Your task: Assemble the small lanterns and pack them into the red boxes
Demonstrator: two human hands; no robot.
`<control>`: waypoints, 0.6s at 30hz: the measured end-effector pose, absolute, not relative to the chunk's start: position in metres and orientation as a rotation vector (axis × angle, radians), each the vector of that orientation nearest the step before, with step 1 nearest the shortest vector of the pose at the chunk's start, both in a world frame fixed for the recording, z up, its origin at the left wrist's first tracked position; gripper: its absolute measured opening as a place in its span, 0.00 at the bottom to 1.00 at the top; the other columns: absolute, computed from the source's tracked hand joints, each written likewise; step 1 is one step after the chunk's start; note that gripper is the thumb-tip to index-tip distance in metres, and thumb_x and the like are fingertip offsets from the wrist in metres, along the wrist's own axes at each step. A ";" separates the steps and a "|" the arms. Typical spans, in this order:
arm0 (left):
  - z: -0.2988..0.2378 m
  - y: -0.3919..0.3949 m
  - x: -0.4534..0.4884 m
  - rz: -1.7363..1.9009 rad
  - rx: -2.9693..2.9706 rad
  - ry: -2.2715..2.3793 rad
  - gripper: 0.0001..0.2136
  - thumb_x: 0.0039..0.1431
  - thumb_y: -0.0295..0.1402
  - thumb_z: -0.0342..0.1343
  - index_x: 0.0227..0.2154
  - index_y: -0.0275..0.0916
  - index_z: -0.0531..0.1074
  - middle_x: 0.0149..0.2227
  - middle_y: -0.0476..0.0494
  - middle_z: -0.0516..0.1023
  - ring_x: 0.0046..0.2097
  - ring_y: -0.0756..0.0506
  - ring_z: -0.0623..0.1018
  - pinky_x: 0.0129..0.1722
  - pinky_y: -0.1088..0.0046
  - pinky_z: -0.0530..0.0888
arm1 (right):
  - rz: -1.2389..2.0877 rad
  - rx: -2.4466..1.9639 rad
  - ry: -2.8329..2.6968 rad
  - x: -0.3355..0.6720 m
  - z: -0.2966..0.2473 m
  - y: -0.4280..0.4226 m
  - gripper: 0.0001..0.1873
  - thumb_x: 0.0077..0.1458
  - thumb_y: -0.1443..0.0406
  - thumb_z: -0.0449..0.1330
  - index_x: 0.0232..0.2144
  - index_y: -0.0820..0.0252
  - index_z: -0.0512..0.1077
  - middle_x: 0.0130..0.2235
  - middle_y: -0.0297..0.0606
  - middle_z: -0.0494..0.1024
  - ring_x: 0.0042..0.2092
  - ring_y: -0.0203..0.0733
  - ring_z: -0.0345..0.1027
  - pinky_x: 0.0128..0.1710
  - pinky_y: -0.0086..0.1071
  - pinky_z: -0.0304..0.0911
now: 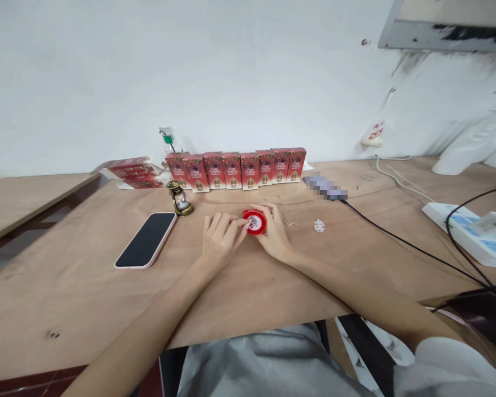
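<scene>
In the head view, my right hand (276, 234) is wrapped round a small red round piece (263, 226) with a pale centre, holding it a little above the table. My left hand (221, 237) is closed, its thumb and finger pinched at the left side of that pale centre. Small dark details show there, and whatever the left fingertips hold is too small to make out. Right of my hands, thin bent wire pieces (291, 223) and a white notched disc (319, 225) lie on the wooden table (273, 292). A small bronze-coloured lantern (182, 204) stands to the left.
Several red printed boxes (232, 171) stand in a row by the wall, with more red packaging (138, 173) at their left. A phone (146, 241) lies left of my hands. Rightward are a blurred-out device (325, 187), its black cable (400, 238) and a power strip (467, 234).
</scene>
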State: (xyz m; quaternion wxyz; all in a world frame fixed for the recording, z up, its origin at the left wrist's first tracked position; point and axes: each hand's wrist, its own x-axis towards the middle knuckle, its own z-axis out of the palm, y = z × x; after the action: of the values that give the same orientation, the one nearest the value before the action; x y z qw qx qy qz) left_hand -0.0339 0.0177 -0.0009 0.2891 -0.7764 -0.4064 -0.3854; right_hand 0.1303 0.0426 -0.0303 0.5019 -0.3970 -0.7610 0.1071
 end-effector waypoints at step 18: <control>0.003 0.018 -0.034 -0.897 -2.192 -1.124 0.10 0.64 0.35 0.48 0.30 0.42 0.72 0.30 0.45 0.76 0.31 0.47 0.70 0.31 0.66 0.54 | 0.270 -0.963 -1.862 0.128 -0.028 0.039 0.27 0.51 0.71 0.58 0.53 0.50 0.61 0.50 0.42 0.61 0.55 0.47 0.59 0.56 0.46 0.61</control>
State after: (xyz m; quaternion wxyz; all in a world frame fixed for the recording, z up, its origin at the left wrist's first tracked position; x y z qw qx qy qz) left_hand -0.0342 0.0179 0.0033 0.2568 -0.8081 -0.4144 -0.3307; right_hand 0.1282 0.0387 -0.0282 0.4918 -0.3967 -0.7671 0.1112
